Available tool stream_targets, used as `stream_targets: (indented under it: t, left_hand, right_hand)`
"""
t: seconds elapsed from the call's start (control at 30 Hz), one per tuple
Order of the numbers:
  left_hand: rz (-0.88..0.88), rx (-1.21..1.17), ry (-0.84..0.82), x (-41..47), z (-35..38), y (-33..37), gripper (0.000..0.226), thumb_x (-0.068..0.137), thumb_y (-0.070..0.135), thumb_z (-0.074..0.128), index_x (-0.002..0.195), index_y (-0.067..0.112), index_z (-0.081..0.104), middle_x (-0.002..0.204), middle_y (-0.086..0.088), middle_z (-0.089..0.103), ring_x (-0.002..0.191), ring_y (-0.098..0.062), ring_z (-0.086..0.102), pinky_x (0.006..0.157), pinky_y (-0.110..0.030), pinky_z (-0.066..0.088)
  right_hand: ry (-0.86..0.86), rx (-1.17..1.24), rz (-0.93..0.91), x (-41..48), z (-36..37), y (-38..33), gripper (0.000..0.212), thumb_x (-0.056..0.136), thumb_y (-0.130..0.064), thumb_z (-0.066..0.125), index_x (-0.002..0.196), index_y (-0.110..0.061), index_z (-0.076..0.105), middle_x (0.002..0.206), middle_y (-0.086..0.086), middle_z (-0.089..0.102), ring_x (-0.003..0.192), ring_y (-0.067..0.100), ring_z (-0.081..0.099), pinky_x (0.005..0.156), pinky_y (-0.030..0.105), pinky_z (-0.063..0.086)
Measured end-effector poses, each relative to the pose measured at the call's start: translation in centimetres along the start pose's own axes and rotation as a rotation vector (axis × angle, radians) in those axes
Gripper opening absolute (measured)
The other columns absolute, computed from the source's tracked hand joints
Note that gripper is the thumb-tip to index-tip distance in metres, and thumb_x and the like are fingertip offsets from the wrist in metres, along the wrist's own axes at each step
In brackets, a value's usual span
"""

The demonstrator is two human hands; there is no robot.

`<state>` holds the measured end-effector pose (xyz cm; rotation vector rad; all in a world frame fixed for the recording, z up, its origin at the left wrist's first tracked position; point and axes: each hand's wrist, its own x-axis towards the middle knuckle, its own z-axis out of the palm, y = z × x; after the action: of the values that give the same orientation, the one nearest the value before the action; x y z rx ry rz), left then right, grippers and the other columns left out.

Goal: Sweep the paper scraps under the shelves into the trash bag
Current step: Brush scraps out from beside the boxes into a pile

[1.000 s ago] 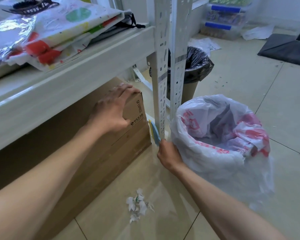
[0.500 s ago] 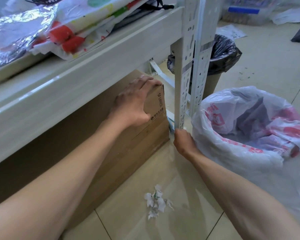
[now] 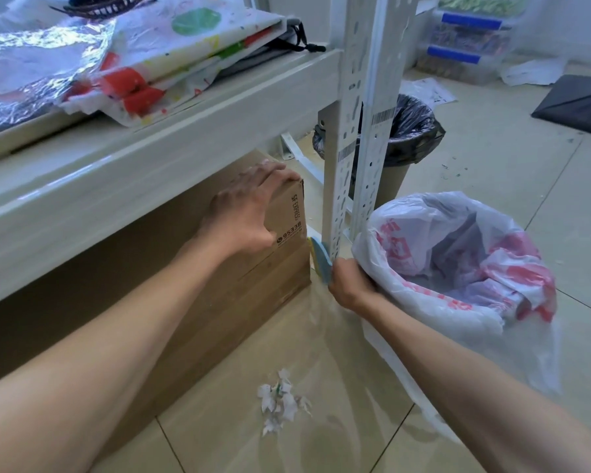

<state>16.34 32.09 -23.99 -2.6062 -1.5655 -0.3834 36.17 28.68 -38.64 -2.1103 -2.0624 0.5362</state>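
A small heap of white paper scraps (image 3: 282, 401) lies on the tiled floor in front of the shelf. My left hand (image 3: 244, 213) grips the top corner of a brown cardboard box (image 3: 219, 302) under the lowest shelf board (image 3: 151, 172). My right hand (image 3: 350, 285) is closed on a blue and yellow flat tool (image 3: 319, 257) at the foot of the white shelf post (image 3: 359, 131). Right beside that hand stands the white and red trash bag (image 3: 458, 268), mouth open.
A bin with a black liner (image 3: 410, 131) stands behind the post. Bags and foil lie on the shelf board. Plastic storage boxes (image 3: 468, 52), loose papers and a dark mat (image 3: 577, 104) sit on the floor at the back right.
Both hands keep their places; the blue and yellow tool shows again by my right hand. The view has shifted a little.
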Motion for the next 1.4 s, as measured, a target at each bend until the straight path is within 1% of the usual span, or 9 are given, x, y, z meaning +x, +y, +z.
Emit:
stream_targets:
  t: [0.17,0.37,0.6,0.73,0.9,1.03,1.17,1.3,1.4]
  left_hand:
    - [0.003,-0.025,0.012,0.0,0.2,-0.5,0.094,0.06,0.024,0.083,0.136,0.045,0.033,0.148,0.018,0.032,0.14,-0.015,0.034,0.094,-0.042,0.046]
    - [0.021,-0.02,0.033,0.2,0.6,-0.7,0.094,0.06,0.024,0.083,0.137,0.046,0.034,0.148,0.018,0.032,0.139,-0.014,0.035,0.091,-0.029,0.029]
    - [0.006,-0.029,0.031,0.3,0.3,-0.3,0.093,0.059,0.024,0.083,0.135,0.046,0.034,0.148,0.019,0.032,0.137,-0.014,0.038,0.09,-0.029,0.035]
    - [0.001,-0.025,0.009,0.0,-0.3,-0.1,0.092,0.06,0.023,0.082,0.136,0.045,0.034,0.149,0.018,0.031,0.137,-0.015,0.037,0.089,-0.035,0.045]
    - [-0.007,-0.033,0.002,-0.1,-0.4,0.1,0.089,0.063,0.02,0.078,0.137,0.044,0.035,0.15,0.017,0.032,0.14,-0.014,0.032,0.098,-0.037,0.043]
    - [0.0,-0.037,0.017,-0.1,-0.3,-0.3,0.089,0.062,0.019,0.079,0.137,0.043,0.035,0.149,0.017,0.032,0.139,-0.013,0.034,0.098,-0.034,0.04]
    - [0.013,-0.043,0.022,-0.1,-0.1,-0.4,0.09,0.062,0.02,0.08,0.137,0.042,0.036,0.149,0.016,0.033,0.14,-0.012,0.032,0.098,-0.029,0.032]
    - [0.005,-0.045,0.027,0.1,0.0,-0.3,0.09,0.062,0.02,0.079,0.137,0.043,0.037,0.15,0.018,0.032,0.14,-0.011,0.031,0.091,-0.026,0.026]
    - [0.006,-0.047,0.03,0.2,0.0,-0.1,0.091,0.061,0.018,0.08,0.137,0.043,0.036,0.15,0.017,0.032,0.14,-0.012,0.032,0.091,-0.027,0.028]
  right_hand:
    - [-0.024,0.062,-0.051,2.0,1.8,-1.3,0.018,0.09,-0.002,0.044,0.103,-0.004,0.056,0.1,0.017,0.062,0.083,0.032,0.062,0.069,0.04,0.055]
    - [-0.009,0.057,-0.076,3.8,3.7,-1.7,0.024,0.094,0.001,0.041,0.113,-0.005,0.054,0.109,0.017,0.062,0.093,0.031,0.064,0.077,0.044,0.057]
    - [-0.12,-0.049,-0.027,3.9,1.1,-1.2,0.021,0.09,-0.012,0.056,0.111,-0.01,0.058,0.101,0.011,0.066,0.079,0.025,0.064,0.062,0.032,0.054]
    - [-0.203,-0.059,-0.047,3.0,-0.2,-1.4,0.012,0.092,-0.012,0.055,0.104,-0.013,0.057,0.083,0.002,0.057,0.055,0.012,0.05,0.044,0.018,0.043]
    - [-0.084,-0.187,-0.153,1.6,-0.6,-1.6,0.01,0.083,0.003,0.049,0.084,-0.007,0.053,0.091,0.016,0.064,0.064,0.026,0.056,0.051,0.033,0.043]
    - [-0.083,-0.154,-0.191,1.3,2.2,-1.0,0.019,0.085,0.007,0.046,0.096,0.001,0.059,0.098,0.02,0.062,0.084,0.035,0.063,0.068,0.041,0.056]
    - [-0.032,-0.036,-0.123,2.0,4.2,-1.5,0.021,0.083,0.01,0.044,0.096,-0.001,0.056,0.087,0.015,0.057,0.081,0.035,0.06,0.06,0.041,0.052]
    - [-0.018,0.127,-0.01,2.4,4.1,-2.0,0.023,0.086,-0.002,0.047,0.065,-0.01,0.042,0.066,0.005,0.046,0.064,0.035,0.053,0.047,0.03,0.035]
    - [-0.145,0.208,0.079,2.8,1.8,-1.7,0.014,0.092,-0.012,0.053,0.078,-0.011,0.049,0.081,0.009,0.055,0.06,0.028,0.059,0.038,0.03,0.046]
